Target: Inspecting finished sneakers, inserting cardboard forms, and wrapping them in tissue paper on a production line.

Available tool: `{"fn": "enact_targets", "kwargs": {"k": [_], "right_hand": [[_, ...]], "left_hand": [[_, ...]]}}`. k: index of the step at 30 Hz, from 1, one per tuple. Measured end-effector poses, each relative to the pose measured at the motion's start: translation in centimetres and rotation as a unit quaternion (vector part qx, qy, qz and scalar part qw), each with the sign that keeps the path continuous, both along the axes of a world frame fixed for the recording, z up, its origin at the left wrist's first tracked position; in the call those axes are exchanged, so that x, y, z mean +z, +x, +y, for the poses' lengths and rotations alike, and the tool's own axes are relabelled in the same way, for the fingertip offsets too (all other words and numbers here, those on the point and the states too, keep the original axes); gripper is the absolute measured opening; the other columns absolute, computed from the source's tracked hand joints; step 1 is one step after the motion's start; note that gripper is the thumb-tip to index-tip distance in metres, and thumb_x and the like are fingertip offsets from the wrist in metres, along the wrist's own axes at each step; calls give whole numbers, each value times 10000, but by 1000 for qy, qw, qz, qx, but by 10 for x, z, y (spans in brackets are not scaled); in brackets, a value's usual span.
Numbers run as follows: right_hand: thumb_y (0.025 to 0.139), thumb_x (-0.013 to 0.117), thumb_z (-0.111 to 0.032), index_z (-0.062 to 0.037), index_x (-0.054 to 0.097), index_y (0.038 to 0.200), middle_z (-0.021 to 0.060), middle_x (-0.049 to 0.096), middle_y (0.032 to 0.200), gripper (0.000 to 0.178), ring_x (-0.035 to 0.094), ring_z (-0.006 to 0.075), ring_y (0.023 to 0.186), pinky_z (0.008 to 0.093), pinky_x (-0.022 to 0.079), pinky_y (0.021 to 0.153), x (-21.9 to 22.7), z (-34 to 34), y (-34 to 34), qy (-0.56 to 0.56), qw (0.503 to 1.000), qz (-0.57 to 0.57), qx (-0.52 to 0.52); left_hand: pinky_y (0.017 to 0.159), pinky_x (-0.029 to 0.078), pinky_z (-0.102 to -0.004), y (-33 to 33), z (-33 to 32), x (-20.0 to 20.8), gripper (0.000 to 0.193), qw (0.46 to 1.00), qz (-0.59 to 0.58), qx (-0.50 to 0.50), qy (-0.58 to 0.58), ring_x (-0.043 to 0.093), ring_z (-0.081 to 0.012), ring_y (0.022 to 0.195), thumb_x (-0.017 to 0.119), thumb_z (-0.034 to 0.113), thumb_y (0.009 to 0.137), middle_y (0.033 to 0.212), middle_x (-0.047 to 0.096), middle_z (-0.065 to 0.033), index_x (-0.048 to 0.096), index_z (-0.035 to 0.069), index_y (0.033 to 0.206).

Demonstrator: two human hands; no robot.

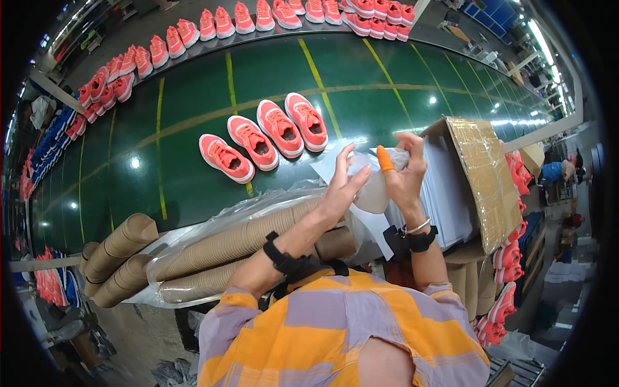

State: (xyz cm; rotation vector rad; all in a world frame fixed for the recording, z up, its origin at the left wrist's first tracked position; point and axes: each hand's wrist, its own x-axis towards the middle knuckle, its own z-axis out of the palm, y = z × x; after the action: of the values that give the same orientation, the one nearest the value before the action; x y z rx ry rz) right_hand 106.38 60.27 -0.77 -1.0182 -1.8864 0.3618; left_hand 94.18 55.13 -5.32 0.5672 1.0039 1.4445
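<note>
In front of my chest, both hands are raised over a crumpled piece of thin whitish paper (372,195). My right hand (406,184), with an orange finger cover on its thumb, pinches the paper's upper part. My left hand (340,190) is beside the paper on the left, its thumb and fingers spread apart. Whether its palm touches the paper I cannot tell. A flat white sheet (329,164) lies behind my left fingers. At the right, an open cardboard box (480,180) holds a stack of white paper sheets (445,187), close to my right hand.
Two pairs of coral shoes (282,129) stand on the green conveyor belt (193,109) with yellow lines. Nested brown paper forms (245,238) lie in clear plastic at the near edge; more stacks (122,255) are at left. Rows of coral shoes (222,22) line the far side.
</note>
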Motion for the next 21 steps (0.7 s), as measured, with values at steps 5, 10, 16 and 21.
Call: {"fn": "enact_targets", "kwargs": {"k": [5, 10, 16, 21], "right_hand": [[823, 739, -239, -15, 447, 1213, 135, 627, 967, 536, 597, 158, 869, 293, 483, 717, -31, 39, -17, -233, 956, 136, 117], [736, 793, -285, 32, 429, 1263, 259, 581, 1161, 714, 615, 377, 1037, 397, 513, 856, -46, 40, -43, -128, 979, -73, 142], [706, 771, -144, -59, 552, 1161, 189, 679, 897, 513, 677, 360, 832, 413, 523, 762, -58, 91, -32, -208, 964, -146, 80], [686, 730, -157, -62, 566, 1077, 196, 667, 795, 434, 650, 387, 750, 416, 498, 695, -78, 127, -25, -272, 924, -239, 126]], "left_hand": [[843, 472, -382, -26, 16, -18, 571, 955, 238, -135, 118, 601, -281, 999, 619, 178, 877, 1097, 571, -209, 278, 28, 1310], [844, 524, -324, -69, 64, -24, 273, 993, -55, 58, 87, 601, -175, 995, 590, 84, 921, 1101, 588, -120, 412, 20, 1118], [793, 536, -340, -149, 112, -53, 202, 982, 135, -117, -56, 622, -220, 983, 571, 56, 873, 1105, 614, -142, 535, -12, 1060], [864, 482, -397, -164, 158, -126, 228, 829, 549, -86, -54, 587, -321, 991, 584, 5, 715, 1016, 601, -154, 569, 7, 942]]}}
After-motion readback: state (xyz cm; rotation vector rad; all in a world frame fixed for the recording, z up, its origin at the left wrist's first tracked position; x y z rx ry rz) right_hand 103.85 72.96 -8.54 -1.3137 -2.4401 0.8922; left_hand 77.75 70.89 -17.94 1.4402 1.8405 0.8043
